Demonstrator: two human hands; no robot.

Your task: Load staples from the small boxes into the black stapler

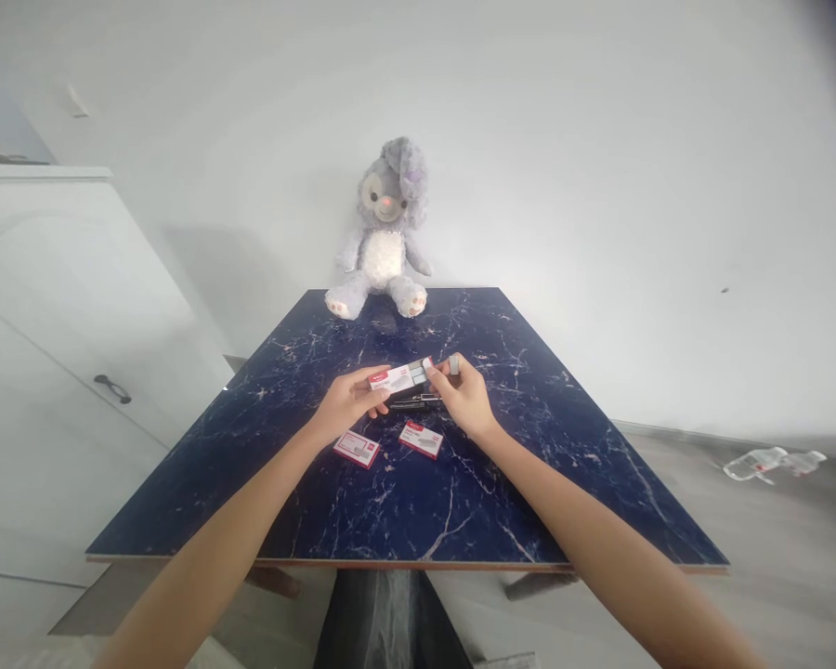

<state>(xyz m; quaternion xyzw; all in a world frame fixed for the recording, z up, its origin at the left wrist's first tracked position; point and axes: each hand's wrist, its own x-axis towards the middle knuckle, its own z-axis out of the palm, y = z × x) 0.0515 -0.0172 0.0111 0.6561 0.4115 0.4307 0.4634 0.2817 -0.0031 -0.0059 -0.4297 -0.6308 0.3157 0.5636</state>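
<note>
My left hand (348, 401) is closed around the sleeve of a small red and white staple box (390, 380). The box's inner tray is slid partway out to the right, and grey rows of staples (418, 373) show in it. My right hand (465, 395) is at the tray's open end, its thumb against the tray. Between its fingers is a small grey block (453, 364), which looks like a strip of staples. Just below the held box lies a black stapler (416, 402), partly hidden by my hands. Two more staple boxes, one left (357, 449) and one right (420, 439), lie flat nearer me.
A grey plush toy (383, 246) sits at the far edge of the blue marbled table (404, 520), against the white wall. At the left stands a white cabinet (48, 372). Clear plastic packaging (756, 463) lies on the floor to the right.
</note>
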